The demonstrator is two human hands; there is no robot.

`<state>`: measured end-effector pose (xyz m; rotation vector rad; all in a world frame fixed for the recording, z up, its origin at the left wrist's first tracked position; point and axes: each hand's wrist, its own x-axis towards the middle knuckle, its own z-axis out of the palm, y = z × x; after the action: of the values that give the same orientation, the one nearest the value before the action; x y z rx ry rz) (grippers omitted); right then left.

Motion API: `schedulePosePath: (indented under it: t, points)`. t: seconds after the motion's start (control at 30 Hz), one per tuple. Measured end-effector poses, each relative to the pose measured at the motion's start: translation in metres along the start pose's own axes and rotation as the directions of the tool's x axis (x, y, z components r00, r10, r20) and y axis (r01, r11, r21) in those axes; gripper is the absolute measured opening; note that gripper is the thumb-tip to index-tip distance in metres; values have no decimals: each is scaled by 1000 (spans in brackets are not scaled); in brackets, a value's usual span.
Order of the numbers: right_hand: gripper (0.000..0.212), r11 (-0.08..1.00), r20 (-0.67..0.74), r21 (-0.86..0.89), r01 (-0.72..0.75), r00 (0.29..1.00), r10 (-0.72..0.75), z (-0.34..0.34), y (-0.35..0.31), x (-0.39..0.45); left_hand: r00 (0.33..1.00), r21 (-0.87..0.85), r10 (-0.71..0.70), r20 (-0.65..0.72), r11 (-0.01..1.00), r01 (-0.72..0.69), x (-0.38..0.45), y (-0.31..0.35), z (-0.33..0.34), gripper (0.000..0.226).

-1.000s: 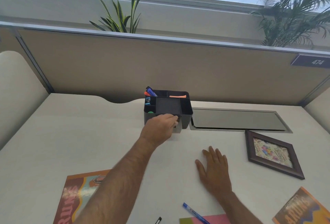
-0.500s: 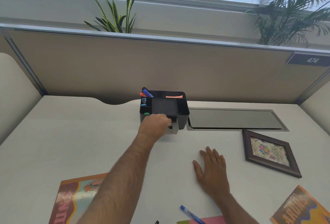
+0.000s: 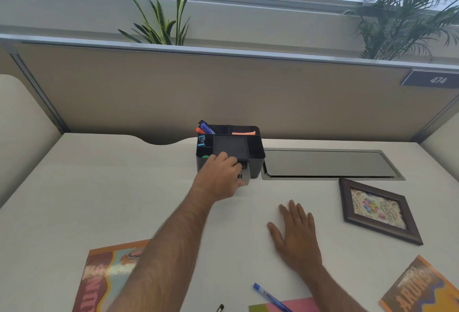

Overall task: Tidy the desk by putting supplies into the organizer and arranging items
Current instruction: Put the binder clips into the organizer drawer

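Observation:
A black desk organizer (image 3: 257, 160) stands at the back of the desk, against the partition. It holds markers (image 3: 206, 126), an orange strip (image 3: 243, 133), a blue clip (image 3: 201, 140) and something green (image 3: 205, 156). Its small grey drawer (image 3: 245, 179) sticks out a little at the front. My left hand (image 3: 221, 175) is at that drawer with its fingers curled round the drawer's front; the hand hides the drawer's inside. My right hand (image 3: 295, 234) lies flat on the desk, fingers spread, holding nothing.
A framed picture (image 3: 377, 208) lies at the right, below a grey cable hatch (image 3: 327, 164). Near the front edge lie a blue pen (image 3: 270, 296), pink and green sticky notes (image 3: 293, 305), a black pen tip (image 3: 219, 308) and two booklets (image 3: 104, 277) (image 3: 422, 289).
My left hand has stayed at the organizer's front while the grey drawer has come out slightly toward me. My right hand has stayed flat on the desk.

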<state>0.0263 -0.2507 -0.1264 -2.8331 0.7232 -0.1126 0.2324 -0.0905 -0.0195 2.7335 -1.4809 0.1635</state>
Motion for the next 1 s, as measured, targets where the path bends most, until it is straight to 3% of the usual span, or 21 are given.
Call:
schedulePosePath:
  t: [0.1,0.27,0.63,1.0]
  points:
    - [87,996,47,-89,31,999,-27,-2,-2,2,996,30,-57,-65,998,59,-4,3,8,63]
    - [92,993,78,-111,30,997,-22,-2,-1,3,985,29,-173,17,985,172,1,2,20,71]
    - [95,993,68,-115,28,998,-20,-1,-2,3,978,55,-206,-42,977,208,23,-3,9,35]
    - [91,993,73,-115,28,997,-20,-2,-2,3,974,115,-207,-89,970,216,32,-2,3,25]
